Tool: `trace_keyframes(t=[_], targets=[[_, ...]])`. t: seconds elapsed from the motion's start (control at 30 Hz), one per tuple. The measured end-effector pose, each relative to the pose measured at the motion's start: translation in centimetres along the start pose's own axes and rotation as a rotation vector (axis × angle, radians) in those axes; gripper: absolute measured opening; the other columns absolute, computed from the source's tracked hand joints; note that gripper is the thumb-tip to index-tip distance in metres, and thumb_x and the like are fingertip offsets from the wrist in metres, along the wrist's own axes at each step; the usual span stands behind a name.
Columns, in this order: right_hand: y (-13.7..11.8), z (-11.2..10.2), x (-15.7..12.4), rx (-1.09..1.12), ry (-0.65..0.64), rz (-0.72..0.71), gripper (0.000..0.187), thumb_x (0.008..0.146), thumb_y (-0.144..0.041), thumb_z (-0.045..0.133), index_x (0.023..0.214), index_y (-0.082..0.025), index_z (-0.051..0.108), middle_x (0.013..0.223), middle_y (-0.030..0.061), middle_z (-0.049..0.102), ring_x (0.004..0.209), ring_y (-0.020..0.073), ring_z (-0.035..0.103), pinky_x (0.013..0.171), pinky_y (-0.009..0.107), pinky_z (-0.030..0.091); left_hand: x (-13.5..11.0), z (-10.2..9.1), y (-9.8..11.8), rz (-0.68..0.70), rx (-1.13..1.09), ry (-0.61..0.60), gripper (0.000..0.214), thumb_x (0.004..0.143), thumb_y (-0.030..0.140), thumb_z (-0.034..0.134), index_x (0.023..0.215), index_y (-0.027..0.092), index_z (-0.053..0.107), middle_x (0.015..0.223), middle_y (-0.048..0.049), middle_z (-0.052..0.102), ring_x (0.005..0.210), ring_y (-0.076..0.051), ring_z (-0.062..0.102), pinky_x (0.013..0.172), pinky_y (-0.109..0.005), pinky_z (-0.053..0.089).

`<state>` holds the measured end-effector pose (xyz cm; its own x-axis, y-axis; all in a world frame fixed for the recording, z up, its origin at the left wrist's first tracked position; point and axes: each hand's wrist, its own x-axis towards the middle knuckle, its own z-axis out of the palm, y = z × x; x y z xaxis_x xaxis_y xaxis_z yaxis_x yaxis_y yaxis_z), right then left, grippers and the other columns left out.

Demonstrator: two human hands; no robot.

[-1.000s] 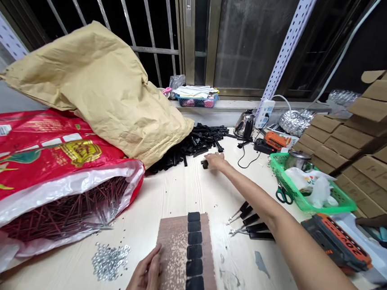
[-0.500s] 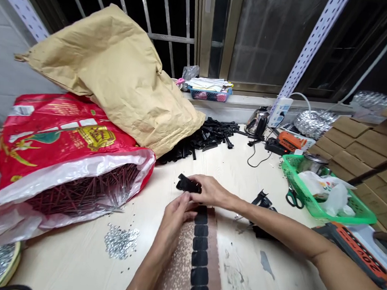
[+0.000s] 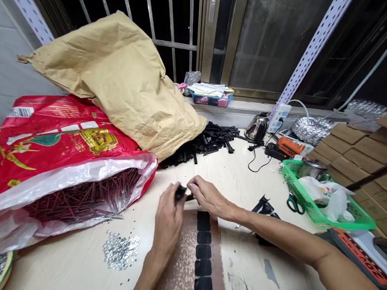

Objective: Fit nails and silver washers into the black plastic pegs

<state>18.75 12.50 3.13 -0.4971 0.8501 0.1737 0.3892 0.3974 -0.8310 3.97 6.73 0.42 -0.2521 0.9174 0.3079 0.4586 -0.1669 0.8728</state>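
Observation:
Above the far end of a brown board, my left hand (image 3: 168, 217) is closed round a small black plastic piece (image 3: 180, 192), whose shape is mostly covered by the fingers. My right hand (image 3: 209, 196) is just to its right, with thumb and fingertips pinched together. What lies in that pinch is too small to make out; a dark edge shows under the fingertips. Below both hands, the speckled brown board (image 3: 181, 261) carries a row of black rounded squares (image 3: 203, 267). A heap of small silver washers (image 3: 120, 250) lies left of my left forearm.
Left stands a red sack (image 3: 61, 138) of long thin nails, with a tan paper sack (image 3: 118, 79) behind it. Black plastic parts (image 3: 214, 138) are piled at the back. To the right are scissors (image 3: 296, 203), a green basket (image 3: 325, 219), a power tool (image 3: 356, 258) and cardboard boxes (image 3: 358, 155).
The black piece has passed from my right hand's grip into my left hand, which has moved up around it. My right fingers have drawn together beside it. The view has shifted slightly.

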Motion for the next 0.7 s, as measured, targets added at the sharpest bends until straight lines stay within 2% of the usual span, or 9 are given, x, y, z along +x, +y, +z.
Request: trace_keyframes(t=[0.1, 0.13, 0.2, 0.3, 0.33, 0.43, 0.5, 0.57, 0.7], targets=[[0.7, 0.6, 1.8, 0.183, -0.056, 0.180, 0.041, 0.098, -0.049, 0.021, 0.100, -0.020, 0.049, 0.079, 0.0008, 0.058, 0.060, 0.0120, 0.054, 0.056, 0.025, 0.043, 0.0, 1.0, -1.0, 0.006, -0.051, -0.149, 0.028, 0.080, 0.035, 0.055, 0.102, 0.019, 0.063, 0.096, -0.0103, 0.066, 0.093, -0.027, 0.061, 0.086, -0.042, 0.046], [1.3, 0.6, 2.9, 0.208, -0.099, 0.228, 0.046, 0.098, -0.051, 0.015, 0.101, -0.019, 0.049, 0.080, 0.0018, 0.059, 0.059, 0.0123, 0.055, 0.054, 0.025, 0.043, 0.0, 1.3, -1.4, -0.047, -0.082, -0.150, 0.026, 0.078, 0.036, 0.058, 0.095, 0.018, 0.064, 0.089, -0.0093, 0.066, 0.087, -0.027, 0.062, 0.082, -0.041, 0.048], [2.7, 0.4, 5.7, 0.076, -0.105, 0.284, 0.047, 0.098, -0.050, 0.017, 0.100, -0.019, 0.052, 0.085, 0.0042, 0.061, 0.068, 0.0139, 0.059, 0.060, 0.026, 0.046, 0.0, 1.7, -2.0, -0.222, -0.210, -0.118, 0.027, 0.072, 0.039, 0.064, 0.087, 0.017, 0.064, 0.074, -0.0054, 0.064, 0.073, -0.024, 0.062, 0.076, -0.039, 0.050], [5.0, -0.3, 10.2, -0.286, 0.112, 0.338, 0.022, 0.092, -0.035, 0.045, 0.105, -0.019, 0.052, 0.105, 0.0088, 0.059, 0.092, 0.0199, 0.058, 0.080, 0.032, 0.044, 0.0, 1.8, -2.3, -0.536, -0.507, -0.053, 0.037, 0.068, 0.044, 0.070, 0.088, 0.014, 0.062, 0.049, 0.0047, 0.050, 0.053, -0.017, 0.058, 0.071, -0.036, 0.053], [5.6, -0.5, 11.5, -0.344, 0.169, 0.365, 0.021, 0.089, -0.028, 0.050, 0.107, -0.018, 0.051, 0.111, 0.0109, 0.056, 0.097, 0.0222, 0.057, 0.084, 0.034, 0.043, 0.0, 1.7, -2.2, -0.597, -0.592, -0.033, 0.040, 0.068, 0.045, 0.071, 0.088, 0.013, 0.062, 0.046, 0.0068, 0.047, 0.049, -0.015, 0.056, 0.071, -0.035, 0.054], [7.0, -0.3, 13.7, -0.344, 0.226, 0.431, 0.024, 0.084, -0.012, 0.048, 0.107, -0.016, 0.050, 0.116, 0.0152, 0.054, 0.099, 0.0248, 0.056, 0.085, 0.037, 0.041, 0.3, 1.1, -1.7, -0.653, -0.737, 0.000, 0.043, 0.067, 0.045, 0.073, 0.089, 0.010, 0.061, 0.045, 0.0069, 0.049, 0.043, -0.012, 0.055, 0.070, -0.034, 0.055], [7.3, 0.2, 13.6, -0.321, 0.249, 0.454, 0.026, 0.080, -0.009, 0.047, 0.106, -0.015, 0.050, 0.111, 0.0144, 0.056, 0.096, 0.0238, 0.057, 0.083, 0.035, 0.043, 0.6, 0.5, -1.4, -0.679, -0.820, 0.006, 0.045, 0.070, 0.041, 0.073, 0.100, 0.009, 0.060, 0.055, 0.0010, 0.061, 0.052, -0.016, 0.064, 0.071, -0.034, 0.055], [7.2, 1.2, 12.0, -0.282, 0.259, 0.457, 0.027, 0.080, -0.011, 0.049, 0.107, -0.015, 0.049, 0.102, 0.0117, 0.059, 0.090, 0.0214, 0.059, 0.078, 0.032, 0.045, 0.9, 0.2, -1.2, -0.719, -0.904, 0.028, 0.045, 0.074, 0.032, 0.072, 0.110, 0.010, 0.057, 0.075, -0.0090, 0.070, 0.072, -0.022, 0.070, 0.076, -0.034, 0.055], [5.1, 3.7, 5.5, -0.169, 0.233, 0.327, 0.028, 0.084, -0.026, 0.051, 0.110, -0.017, 0.045, 0.087, 0.0017, 0.061, 0.077, 0.0134, 0.059, 0.069, 0.024, 0.046, 1.2, 0.2, -1.4, -0.756, -1.044, 0.067, 0.036, 0.081, 0.019, 0.064, 0.115, 0.011, 0.055, 0.103, -0.0171, 0.069, 0.092, -0.024, 0.069, 0.083, -0.034, 0.054]])
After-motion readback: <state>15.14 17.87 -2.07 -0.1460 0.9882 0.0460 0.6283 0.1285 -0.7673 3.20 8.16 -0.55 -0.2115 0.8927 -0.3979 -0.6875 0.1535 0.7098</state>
